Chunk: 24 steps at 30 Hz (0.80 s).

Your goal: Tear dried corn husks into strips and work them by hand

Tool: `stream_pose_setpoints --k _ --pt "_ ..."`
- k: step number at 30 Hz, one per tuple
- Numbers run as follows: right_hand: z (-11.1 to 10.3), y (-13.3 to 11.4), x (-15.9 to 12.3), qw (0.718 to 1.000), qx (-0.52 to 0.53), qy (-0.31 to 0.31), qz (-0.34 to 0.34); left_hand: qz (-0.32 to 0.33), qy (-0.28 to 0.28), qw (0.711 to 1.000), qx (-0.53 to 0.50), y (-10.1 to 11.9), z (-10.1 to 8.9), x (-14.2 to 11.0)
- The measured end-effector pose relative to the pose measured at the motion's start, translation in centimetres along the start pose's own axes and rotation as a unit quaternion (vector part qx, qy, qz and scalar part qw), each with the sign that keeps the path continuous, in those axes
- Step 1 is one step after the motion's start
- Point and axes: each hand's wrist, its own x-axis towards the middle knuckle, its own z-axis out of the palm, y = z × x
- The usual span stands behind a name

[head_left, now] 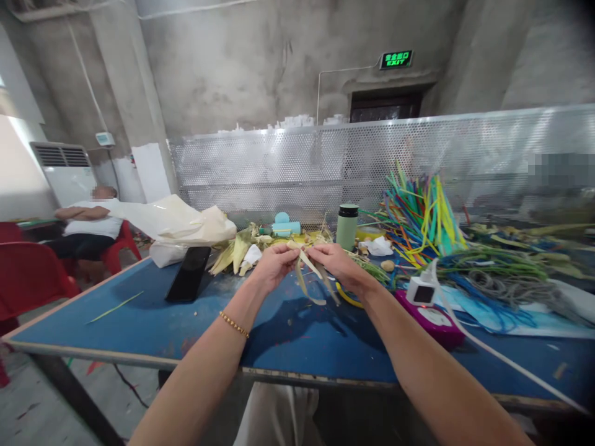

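Over the middle of the blue table, my left hand (277, 266) and my right hand (335, 265) meet at the fingertips. Both pinch a pale, dry leaf strip (303, 282), whose loose ends hang down toward the tabletop. It looks like corn husk. The thumb and fingers of each hand are closed on it near its upper part. Just behind my left hand lies a heap of dry husks (242, 249) with a crumpled white tissue (251, 257). Behind my right hand stands a green bottle with a black lid (347, 228).
On the blue table (144, 322) lie a black phone (188, 274), a white plastic bag (186, 223) and a thin green strip (116, 307). To the right are a magenta power strip (432, 319) with a white charger (422, 290), colourful strips (425, 217) and tangled cords. A person (90, 217) sits far left.
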Motion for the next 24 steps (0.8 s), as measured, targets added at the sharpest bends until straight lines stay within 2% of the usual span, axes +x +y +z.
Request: stream_pose_setpoints --k 3,8,11,15,17,19,21,24 --pt "-0.7 0.2 0.2 0.999 -0.024 0.035 -0.01 -0.006 0.006 1.0 0.007 0.0 -0.1 0.1" --pt "-2.1 0.2 0.3 0.997 -0.05 0.059 -0.011 0.004 0.029 0.999 0.036 0.1 0.0 0.1" --pt "-2.8 0.5 0.3 0.991 -0.093 0.098 -0.017 0.003 0.039 0.998 0.058 0.1 0.1 0.0" --pt "-3.5 1.2 0.7 0.967 -0.217 0.129 -0.043 -0.003 0.055 0.996 0.075 -0.1 0.0 0.2" --pt "-3.4 1.4 0.9 0.936 -0.304 0.169 -0.054 0.006 0.075 0.994 0.077 -0.3 -0.2 0.4" --pt "-3.0 1.3 0.9 0.894 -0.375 0.23 -0.092 0.021 0.098 0.992 0.071 -0.3 -0.3 0.5" --pt "-2.3 0.9 0.7 0.868 -0.386 0.268 -0.164 0.03 0.118 0.991 0.061 -0.2 -0.4 0.5" --pt "-0.8 0.5 0.4 0.878 -0.331 0.224 -0.263 0.038 0.142 0.988 0.044 0.0 -0.5 0.4"
